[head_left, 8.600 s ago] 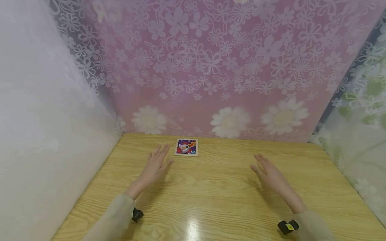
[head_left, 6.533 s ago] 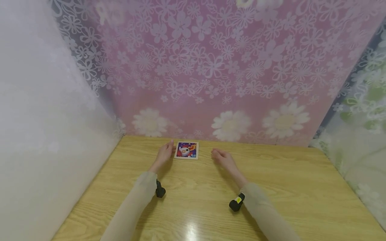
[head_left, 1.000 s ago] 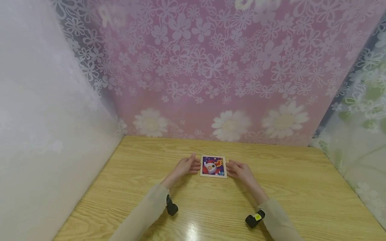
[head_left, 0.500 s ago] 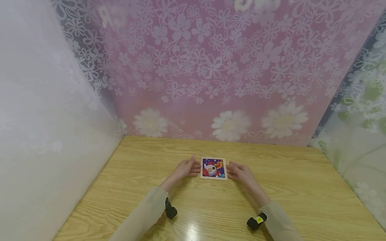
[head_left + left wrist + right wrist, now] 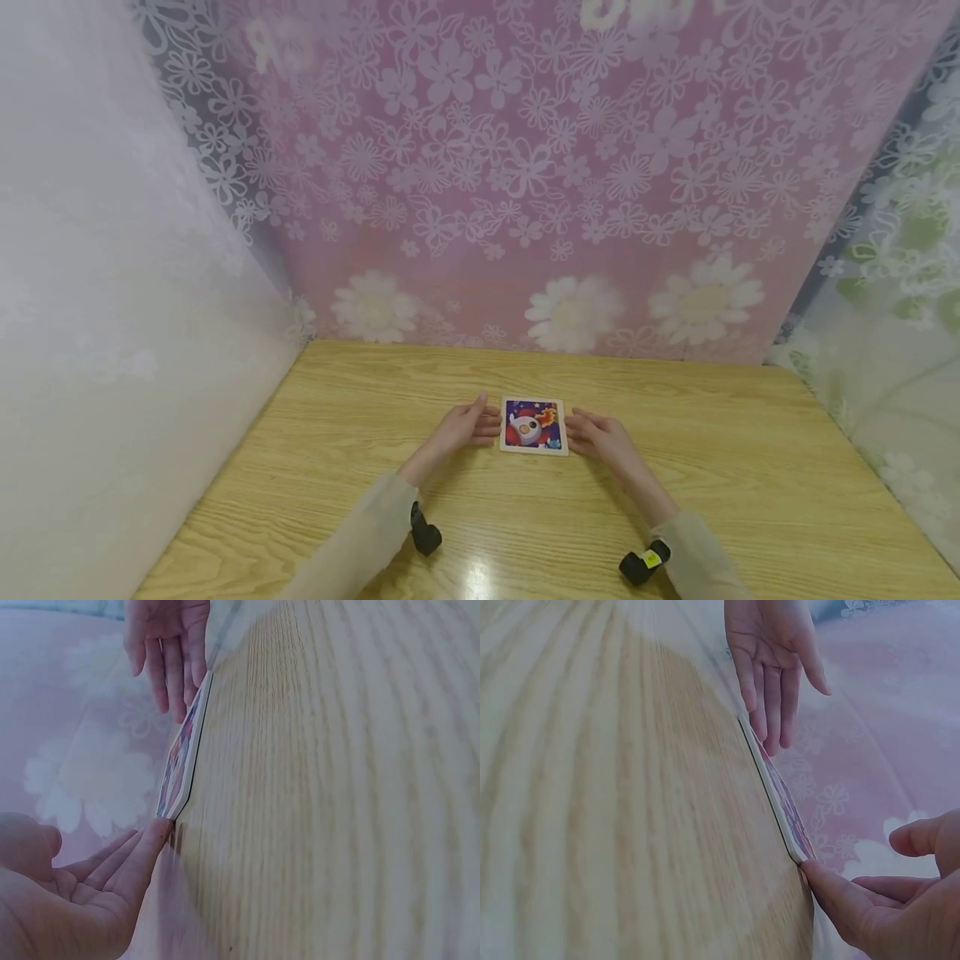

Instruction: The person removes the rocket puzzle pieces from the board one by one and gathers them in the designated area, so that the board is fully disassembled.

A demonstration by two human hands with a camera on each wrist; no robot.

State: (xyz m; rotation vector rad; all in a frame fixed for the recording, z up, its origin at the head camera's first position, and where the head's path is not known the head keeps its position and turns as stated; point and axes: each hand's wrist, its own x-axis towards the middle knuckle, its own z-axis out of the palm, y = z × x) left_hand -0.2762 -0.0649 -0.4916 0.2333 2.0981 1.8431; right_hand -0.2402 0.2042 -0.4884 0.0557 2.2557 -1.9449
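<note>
A flat square picture board (image 5: 534,426) with a pale rim lies on the wooden table, showing a cartoon of a white and red figure with orange flames on purple. My left hand (image 5: 463,425) has its fingers straight, the tips touching the board's left edge and the thumb raised. On the opposite side, my right hand (image 5: 603,437) touches the right edge with extended fingertips. Both wrist views show the board (image 5: 180,761) almost edge-on and low against the wood, between the fingertips of the left hand (image 5: 82,900) and the right hand (image 5: 900,900).
The wooden table (image 5: 375,379) reaches back to a pink flowered curtain (image 5: 465,208). A pale curtain (image 5: 112,292) borders the left side, and another with green leaves (image 5: 892,350) borders the right. Each wrist wears a small black camera (image 5: 426,532).
The board started near the back, left of centre, and moved right and toward me between both hands. Over the last second it has slid slightly nearer, with the hands staying at its sides.
</note>
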